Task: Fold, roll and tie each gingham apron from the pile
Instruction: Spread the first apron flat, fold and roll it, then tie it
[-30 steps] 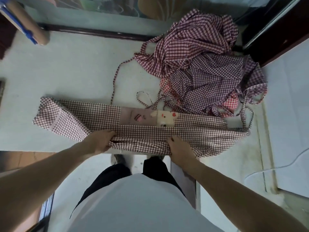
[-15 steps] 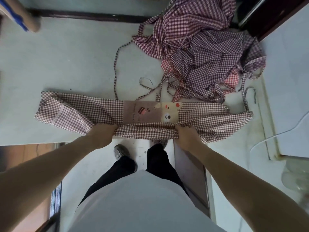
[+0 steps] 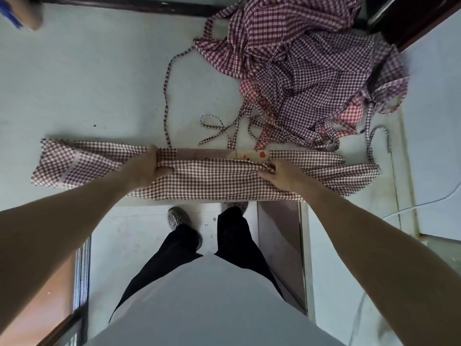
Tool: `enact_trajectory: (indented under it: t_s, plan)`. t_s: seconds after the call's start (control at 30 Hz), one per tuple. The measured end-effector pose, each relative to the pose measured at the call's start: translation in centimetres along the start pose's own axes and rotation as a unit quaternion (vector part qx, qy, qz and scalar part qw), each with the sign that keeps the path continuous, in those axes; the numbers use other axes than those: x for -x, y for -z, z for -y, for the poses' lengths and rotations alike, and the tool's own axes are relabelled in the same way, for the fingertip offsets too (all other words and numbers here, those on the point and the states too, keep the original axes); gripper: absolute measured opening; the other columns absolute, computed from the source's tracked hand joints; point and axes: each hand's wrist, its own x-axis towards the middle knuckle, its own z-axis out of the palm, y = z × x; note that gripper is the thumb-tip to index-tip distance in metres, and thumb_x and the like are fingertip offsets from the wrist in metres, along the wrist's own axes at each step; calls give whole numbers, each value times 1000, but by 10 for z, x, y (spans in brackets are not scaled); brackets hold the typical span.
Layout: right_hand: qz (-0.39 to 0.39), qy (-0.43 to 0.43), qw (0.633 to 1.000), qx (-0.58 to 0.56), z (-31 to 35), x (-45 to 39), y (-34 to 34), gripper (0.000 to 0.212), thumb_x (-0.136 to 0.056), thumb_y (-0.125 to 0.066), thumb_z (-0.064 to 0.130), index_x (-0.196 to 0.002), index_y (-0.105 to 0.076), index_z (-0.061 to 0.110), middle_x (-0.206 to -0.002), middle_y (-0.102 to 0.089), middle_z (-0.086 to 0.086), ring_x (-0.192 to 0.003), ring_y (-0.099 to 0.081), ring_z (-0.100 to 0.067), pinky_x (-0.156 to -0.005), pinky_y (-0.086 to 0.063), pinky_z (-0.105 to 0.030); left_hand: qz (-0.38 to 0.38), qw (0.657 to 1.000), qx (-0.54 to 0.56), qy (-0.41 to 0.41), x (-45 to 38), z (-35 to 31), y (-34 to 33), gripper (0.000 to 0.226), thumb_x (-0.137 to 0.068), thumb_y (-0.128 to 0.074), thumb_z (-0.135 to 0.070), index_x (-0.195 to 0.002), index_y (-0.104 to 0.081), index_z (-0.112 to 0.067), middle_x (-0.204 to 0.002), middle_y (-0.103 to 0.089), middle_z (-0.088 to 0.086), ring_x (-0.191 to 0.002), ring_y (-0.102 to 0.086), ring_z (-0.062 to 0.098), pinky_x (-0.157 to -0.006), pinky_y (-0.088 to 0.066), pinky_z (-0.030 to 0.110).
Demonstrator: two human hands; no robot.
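A dark-red gingham apron (image 3: pixel 212 178) lies as a long folded band along the near edge of the pale table (image 3: pixel 87 83). Its pocket patch with a cartoon animal (image 3: pixel 252 155) is mostly covered by the folded-over layer. My left hand (image 3: pixel 147 168) grips the fold's edge left of centre. My right hand (image 3: pixel 279 171) pinches the same edge right of centre. A thin apron tie (image 3: pixel 166 101) trails up the table from the band. The pile of crumpled gingham aprons (image 3: pixel 306 63) sits at the far right, its ties spilling toward the band.
A wooden post with blue tape (image 3: pixel 22 13) stands at the far left corner. A dark frame (image 3: pixel 411 18) borders the pile on the right. A white cable (image 3: pixel 424 203) runs along the right surface. My legs and shoes (image 3: pixel 178 218) are below the table edge.
Both hands lifted the apron's near edge and carried it away from me over the band. The fold now covers most of the pocket patch.
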Motion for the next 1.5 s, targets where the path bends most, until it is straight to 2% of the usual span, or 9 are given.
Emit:
enact_trajectory:
  t_s: [0.17, 0.3, 0.4, 0.57, 0.77, 1.07, 1.23, 1.4, 1.5]
  plan:
    - [-74, 42, 984, 159, -4, -12, 3, 55, -97, -50, 53, -125, -64, 7, -145, -43, -12, -136, -39, -32, -114, -33, -53, -49, 993, -107, -31, -10, -2, -3, 73, -91, -56, -54, -145, -35, -10, -140, -41, 24, -126, -45, 44, -101, -42, 59]
    - [-66, 50, 982, 172, 0, -20, 8, 53, -101, -43, 50, -129, -59, 8, -127, -58, -14, -117, -56, -32, -98, -45, -47, -37, 987, -140, -73, -20, -4, -3, 68, -95, -54, -49, -151, -32, -17, -155, -34, 13, -142, -32, 35, -115, -25, 56]
    - [-86, 27, 974, 209, 5, -22, 13, 50, -103, -38, 51, -124, -56, 9, -103, -69, -11, -99, -64, -32, -93, -43, -46, -69, 985, -131, -87, -27, -7, 1, 49, -97, -54, -43, -136, -53, -14, -135, -59, 13, -125, -53, 32, -111, -31, 50]
    - [-53, 0, 975, 214, 5, -25, 10, 50, -104, -38, 50, -133, -46, 10, -110, -68, -12, -105, -62, -33, -103, -38, -53, -45, 996, -21, -74, -26, -14, 10, 27, -98, -57, -31, -114, -69, -13, -104, -73, 7, -88, -68, 27, -92, -50, 40]
    - [-20, 5, 972, 233, 7, -34, 4, 56, -95, -56, 48, -138, -48, 13, -146, -38, -18, -136, -35, -36, -109, -34, -57, 32, 993, -80, -86, -29, -17, 6, 36, -94, -59, -43, -106, -66, -9, -99, -51, 1, -92, -51, 21, -83, -44, 38]
    - [4, 16, 982, 187, 13, -32, -9, 62, -91, -59, 38, -139, -37, 6, -117, -61, -12, -108, -59, -32, -99, -43, -47, 62, 994, -69, -60, -31, -27, -4, 40, -98, -55, -31, -131, -61, -10, -147, -42, 10, -129, -46, 33, -112, -35, 46]
    - [14, 33, 983, 179, 9, -28, -16, 28, -87, -66, 35, -90, -50, 12, -85, -54, -2, -90, -63, -25, -72, -42, -30, 98, 989, -110, -34, -34, -32, -4, 35, -99, -53, -38, -114, -62, -8, -119, -57, 8, -104, -55, 24, -91, -44, 36]
    - [-24, 52, 990, 132, 8, -24, -24, 51, -80, -74, 22, -121, -50, 4, -120, -52, -14, -103, -57, -29, -82, -46, -34, 109, 980, -152, -65, -30, -33, -2, 25, -96, -59, -38, -93, -55, -14, -97, -54, 0, -90, -49, 17, -78, -34, 27]
    - [-3, 45, 994, 103, 10, -23, -23, 57, -78, -75, 17, -126, -46, 8, -113, -57, -10, -100, -58, -26, -76, -44, -30, 93, 986, -119, -77, -27, -29, -2, 22, -92, -65, -37, -93, -55, -18, -102, -61, 2, -90, -52, 18, -79, -37, 29]
